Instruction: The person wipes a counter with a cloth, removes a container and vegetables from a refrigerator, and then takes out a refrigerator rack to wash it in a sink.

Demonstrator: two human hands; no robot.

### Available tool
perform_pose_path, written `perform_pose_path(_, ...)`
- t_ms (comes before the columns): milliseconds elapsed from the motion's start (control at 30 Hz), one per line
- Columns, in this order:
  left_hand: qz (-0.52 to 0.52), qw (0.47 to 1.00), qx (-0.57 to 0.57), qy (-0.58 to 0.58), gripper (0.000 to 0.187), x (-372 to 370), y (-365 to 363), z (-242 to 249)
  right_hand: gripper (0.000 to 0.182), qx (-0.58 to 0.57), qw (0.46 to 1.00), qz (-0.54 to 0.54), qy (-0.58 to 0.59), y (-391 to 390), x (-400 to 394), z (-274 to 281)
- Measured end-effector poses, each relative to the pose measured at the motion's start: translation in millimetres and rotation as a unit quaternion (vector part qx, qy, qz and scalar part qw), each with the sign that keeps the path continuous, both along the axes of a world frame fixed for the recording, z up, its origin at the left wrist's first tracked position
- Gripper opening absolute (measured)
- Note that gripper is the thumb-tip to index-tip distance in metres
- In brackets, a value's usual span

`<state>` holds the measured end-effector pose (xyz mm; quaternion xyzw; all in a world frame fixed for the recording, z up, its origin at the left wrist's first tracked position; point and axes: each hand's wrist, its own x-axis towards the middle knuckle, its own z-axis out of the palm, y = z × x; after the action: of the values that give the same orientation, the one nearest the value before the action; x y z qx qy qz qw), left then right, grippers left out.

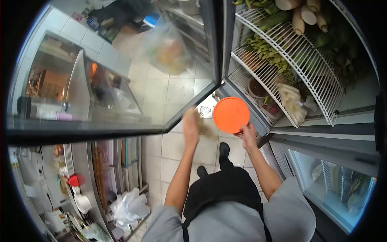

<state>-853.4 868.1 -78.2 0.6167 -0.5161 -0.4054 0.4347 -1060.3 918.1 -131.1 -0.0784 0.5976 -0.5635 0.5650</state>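
An orange round lid or lidded container (231, 115) is in my right hand (247, 137), whose fingers grip its lower right edge. It is held in front of the open fridge, near the lower wire shelf. My left hand (191, 123) is beside the edge of the glass door (177, 92), to the left of the orange disc. Motion smears its fingers, and a blurred pale brownish thing (206, 128) shows just right of it; whether the hand holds it I cannot tell.
Wire shelves (290, 54) in the fridge bear green vegetables, white radishes (308, 15) and a bag of pale food (291, 103). A second glass-fronted fridge (332, 185) stands at lower right. White plastic bags (128, 207) lie at lower left. Floor tiles (175, 147) surround my boots.
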Motion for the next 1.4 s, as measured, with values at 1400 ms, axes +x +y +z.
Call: perform_pose_path(1400, 0.283, 0.881, -0.126, -0.358, 0.022, 417, 318, 70, 0.016, -0.108, 0.797, 0.588, -0.08, 52, 595, 169)
